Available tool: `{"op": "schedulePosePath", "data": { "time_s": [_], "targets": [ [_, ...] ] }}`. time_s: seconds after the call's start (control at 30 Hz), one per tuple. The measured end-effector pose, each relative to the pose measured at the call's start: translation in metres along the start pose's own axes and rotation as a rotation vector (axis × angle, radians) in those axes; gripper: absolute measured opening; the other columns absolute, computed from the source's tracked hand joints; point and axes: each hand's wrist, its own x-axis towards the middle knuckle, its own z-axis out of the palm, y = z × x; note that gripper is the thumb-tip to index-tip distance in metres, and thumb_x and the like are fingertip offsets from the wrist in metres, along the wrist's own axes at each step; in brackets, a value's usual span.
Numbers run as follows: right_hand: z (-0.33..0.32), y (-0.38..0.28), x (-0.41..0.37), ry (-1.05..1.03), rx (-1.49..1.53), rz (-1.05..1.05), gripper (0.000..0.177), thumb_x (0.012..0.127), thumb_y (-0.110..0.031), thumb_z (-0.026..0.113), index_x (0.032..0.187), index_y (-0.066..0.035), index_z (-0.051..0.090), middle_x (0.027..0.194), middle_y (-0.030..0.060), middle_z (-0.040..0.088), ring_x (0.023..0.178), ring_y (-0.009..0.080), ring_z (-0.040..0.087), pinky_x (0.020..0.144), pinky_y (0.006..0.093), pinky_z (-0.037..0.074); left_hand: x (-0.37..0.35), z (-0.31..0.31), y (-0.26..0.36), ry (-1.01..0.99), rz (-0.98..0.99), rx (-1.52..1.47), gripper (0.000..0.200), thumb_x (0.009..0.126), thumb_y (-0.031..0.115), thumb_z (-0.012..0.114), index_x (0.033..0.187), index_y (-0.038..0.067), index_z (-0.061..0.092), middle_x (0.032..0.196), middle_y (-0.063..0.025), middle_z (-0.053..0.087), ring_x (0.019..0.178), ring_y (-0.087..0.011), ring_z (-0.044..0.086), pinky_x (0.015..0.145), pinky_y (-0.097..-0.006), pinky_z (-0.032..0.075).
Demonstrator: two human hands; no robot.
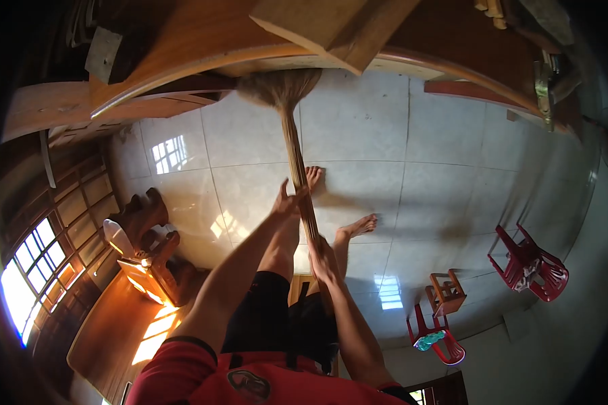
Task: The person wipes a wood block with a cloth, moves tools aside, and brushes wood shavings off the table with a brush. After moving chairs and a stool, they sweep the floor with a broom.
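A broom (292,145) with a long bundled-stalk handle slants down the middle of the view. Its fanned bristle head (280,88) lies on the floor at the top, by the base of the large wooden furniture. My left hand (288,200) is at the middle of the handle, fingers against it and thumb sticking up. Lower down, close to my body, my right hand (323,261) is wrapped round the handle. The lower end of the handle is partly hidden by my right hand and forearm.
Pale floor tiles (358,135) lie around my bare feet. Curved wooden furniture (203,61) with a thick wood block (304,27) spans the top. A carved wooden seat (148,270) stands left. Red plastic chairs (534,266) and a small wooden stool (446,295) are at right.
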Motion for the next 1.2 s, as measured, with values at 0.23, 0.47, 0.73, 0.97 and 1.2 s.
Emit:
{"op": "schedulePosePath", "data": {
  "time_s": [0.23, 0.47, 0.73, 0.97, 1.2],
  "targets": [
    [-0.043, 0.019, -0.148, 0.179, -0.122, 0.213, 0.045, 0.099, -0.038, 0.054, 0.126, -0.002, 0.056, 0.075, 0.0067, 0.060, 0.064, 0.0107, 0.054, 0.058, 0.0294, 0.046, -0.079, 0.035, -0.106, -0.299, -0.085, 0.180, 0.093, 0.088, 0.029, 0.074, 0.154, 0.012, 0.010, 0.115, -0.0175, 0.067, 0.092, -0.0260, 0.071, 0.065, -0.0389, 0.062],
    [-0.030, 0.082, -0.082, 0.269, -0.081, 0.157, 0.043, 0.101, -0.039, 0.052, 0.120, -0.002, 0.058, 0.067, 0.0046, 0.056, 0.062, 0.0111, 0.058, 0.055, 0.0300, 0.047, -0.008, 0.061, -0.137, -0.143, 0.243, 0.591, 0.085, 0.082, 0.033, 0.072, 0.148, 0.007, 0.024, 0.115, -0.0273, 0.061, 0.107, -0.0378, 0.058, 0.087, -0.0468, 0.045],
    [-0.025, -0.018, 0.034, -0.035, 0.012, 0.084, 0.049, 0.103, -0.043, 0.048, 0.122, 0.002, 0.053, 0.062, 0.0105, 0.055, 0.045, 0.0220, 0.054, 0.042, 0.0362, 0.044, 0.025, 0.044, 0.045, -0.119, 0.142, 0.111, 0.068, 0.092, 0.022, 0.069, 0.147, 0.010, 0.030, 0.101, -0.0101, 0.067, 0.075, -0.0170, 0.067, 0.053, -0.0342, 0.057],
    [-0.030, -0.013, -0.120, 0.105, -0.074, 0.303, 0.041, 0.102, -0.034, 0.051, 0.127, -0.002, 0.055, 0.080, 0.0067, 0.059, 0.072, 0.0124, 0.056, 0.066, 0.0303, 0.048, -0.058, 0.026, -0.020, -0.355, -0.073, 0.054, 0.081, 0.090, 0.025, 0.073, 0.149, 0.014, 0.020, 0.102, -0.0189, 0.066, 0.084, -0.0319, 0.071, 0.067, -0.0483, 0.063],
    [-0.034, 0.008, -0.162, 0.037, -0.094, 0.403, 0.044, 0.102, -0.035, 0.051, 0.132, -0.003, 0.054, 0.082, 0.0051, 0.059, 0.072, 0.0114, 0.056, 0.065, 0.0299, 0.048, -0.107, 0.014, -0.086, -0.206, -0.249, 0.172, 0.078, 0.088, 0.020, 0.072, 0.147, 0.005, 0.022, 0.109, -0.0190, 0.065, 0.089, -0.0240, 0.071, 0.069, -0.0401, 0.063]
  ]
}}
